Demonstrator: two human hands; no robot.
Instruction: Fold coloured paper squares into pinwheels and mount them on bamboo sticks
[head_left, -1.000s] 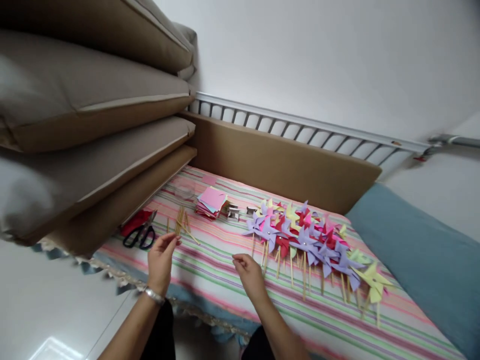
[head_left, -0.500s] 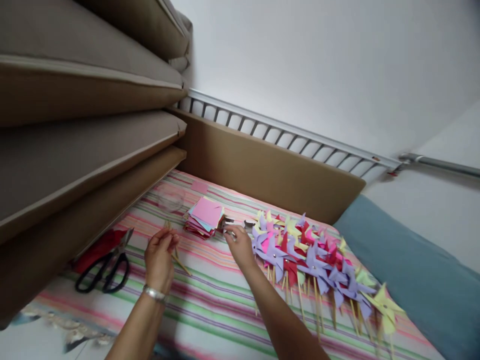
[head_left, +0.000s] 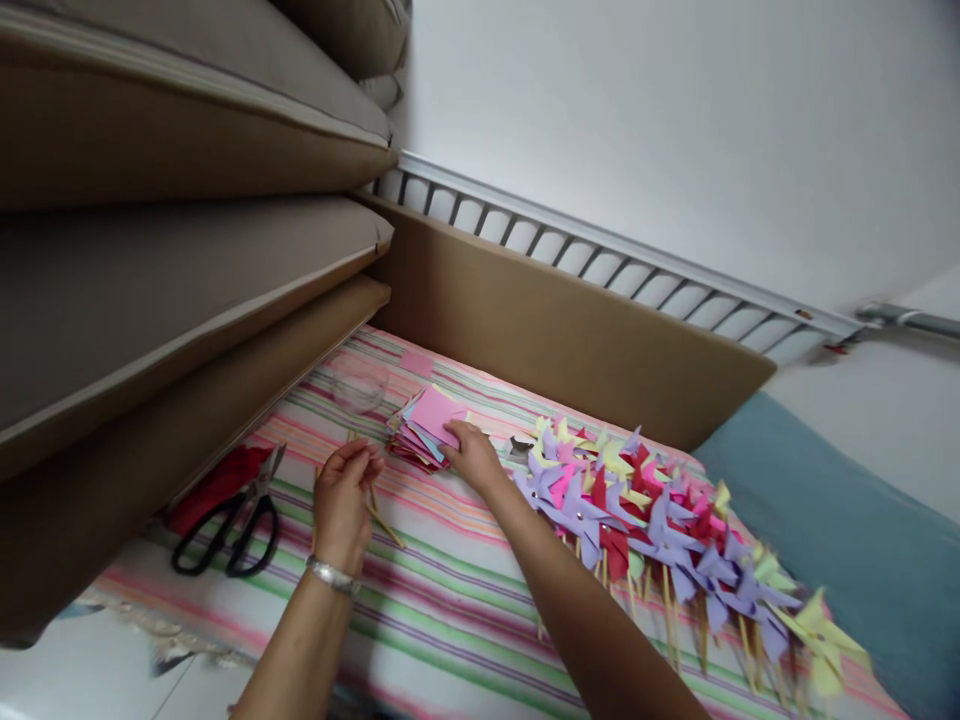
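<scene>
The left hand [head_left: 343,497] pinches a thin wooden stick [head_left: 373,497] over the striped bed cover [head_left: 442,600]. The right hand [head_left: 470,455] lies with fingers spread flat on the stack of coloured paper squares [head_left: 421,432]. Paper pinwheels [head_left: 645,510] lie in a row to the right, black scissors [head_left: 229,520] at the left.

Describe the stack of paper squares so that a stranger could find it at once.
On the striped cloth, look between the black scissors and the row of paper pinwheels. The stack of paper squares lies under the right hand; it alone is flat, pink on top, without sticks.
</scene>
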